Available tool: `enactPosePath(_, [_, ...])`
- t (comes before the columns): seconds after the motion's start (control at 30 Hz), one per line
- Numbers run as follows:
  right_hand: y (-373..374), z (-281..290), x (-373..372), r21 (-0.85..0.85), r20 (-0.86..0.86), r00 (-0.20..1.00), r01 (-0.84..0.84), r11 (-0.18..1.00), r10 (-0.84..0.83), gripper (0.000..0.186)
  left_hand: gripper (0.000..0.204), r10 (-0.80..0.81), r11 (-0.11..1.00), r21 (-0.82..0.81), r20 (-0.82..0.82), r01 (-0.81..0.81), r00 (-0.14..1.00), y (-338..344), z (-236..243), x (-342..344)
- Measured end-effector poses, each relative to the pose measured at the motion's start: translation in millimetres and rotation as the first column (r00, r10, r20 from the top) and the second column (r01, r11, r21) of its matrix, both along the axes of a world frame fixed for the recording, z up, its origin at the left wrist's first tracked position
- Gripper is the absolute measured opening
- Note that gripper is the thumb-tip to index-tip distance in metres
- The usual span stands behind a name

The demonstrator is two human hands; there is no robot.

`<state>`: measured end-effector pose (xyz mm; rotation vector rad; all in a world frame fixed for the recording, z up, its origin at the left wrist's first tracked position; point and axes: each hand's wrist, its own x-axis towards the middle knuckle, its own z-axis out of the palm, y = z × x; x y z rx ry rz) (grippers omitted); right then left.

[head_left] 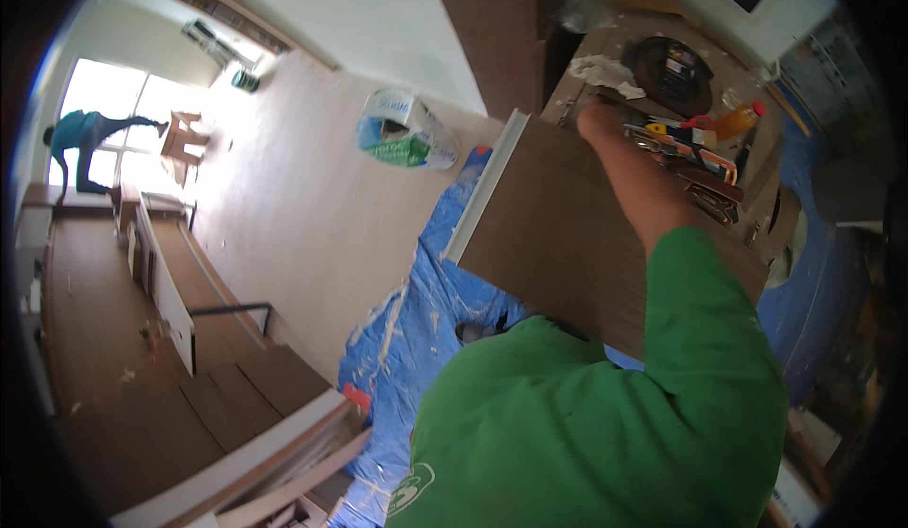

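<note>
My right arm, in a green sleeve, stretches up over a brown board to a cluttered worktop (pixel 577 69). My right hand (pixel 594 119) is at the near-left side of the tools, beside the board's upper edge; its fingers are hidden. The brown board (pixel 558 225) has a pale strip (pixel 487 183) along its left edge. Close to my hand lie a crumpled white cloth (pixel 607 74), a black round tray-like thing (pixel 668 76), a yellow-and-black handled tool (pixel 683 133), a red-handled tool (pixel 698 122) and several other hand tools. My left hand is out of view.
A blue tarp (pixel 430 306) covers the floor below the board. An opened white-and-green sack (pixel 407 131) stands by the wall. A bottle of orange liquid (pixel 741 119) is on the worktop. Brown panels (pixel 227 400) lie at left. Farther off, another person (pixel 90 140) bends near a wooden stool (pixel 182 140).
</note>
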<state>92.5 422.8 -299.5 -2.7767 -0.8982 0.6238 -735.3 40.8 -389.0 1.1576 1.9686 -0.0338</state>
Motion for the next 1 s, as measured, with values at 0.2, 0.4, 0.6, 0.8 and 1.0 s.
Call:
enactPosePath(0.2, [9.8, 9.5, -2.0, -0.105, -0.027, 0.992, 0.117, 0.988, -0.12, 0.052, 0.036, 0.061, 0.998, -0.004, 0.017, -0.061, 0.998, -26.6, -11.4, 4.8])
enactPosePath(0.4, [8.4, 3.2, -1.8, 0.025, 0.022, 0.989, 0.143, 0.989, -0.143, 0.06, 0.037, 0.081, 0.996, 0.016, 0.049, -0.082, 0.995, -31.9, -25.2, 6.9])
enactPosePath(0.6, [11.9, 16.6, -7.5, 0.033, -0.054, 0.968, 0.248, 0.968, -0.246, 0.067, 0.037, 0.105, 0.991, 0.074, 0.132, -0.116, 0.986, -31.9, -31.8, -2.7])
enactPosePath(0.8, [16.3, 11.5, -13.1, 0.382, -0.383, 0.82, 0.56, 0.735, -0.426, 0.047, 0.054, 0.004, 1.0, 0.009, 0.037, -0.005, 0.999, -35.5, -33.2, -10.0])
enactPosePath(1.0, [12.9, 14.3, -2.4, 0.268, -0.923, 0.317, 0.936, 0.227, -0.217, 0.042, 0.057, 0.006, 0.999, -0.035, -0.051, -0.008, 0.999, -33.2, -41.2, 1.6])
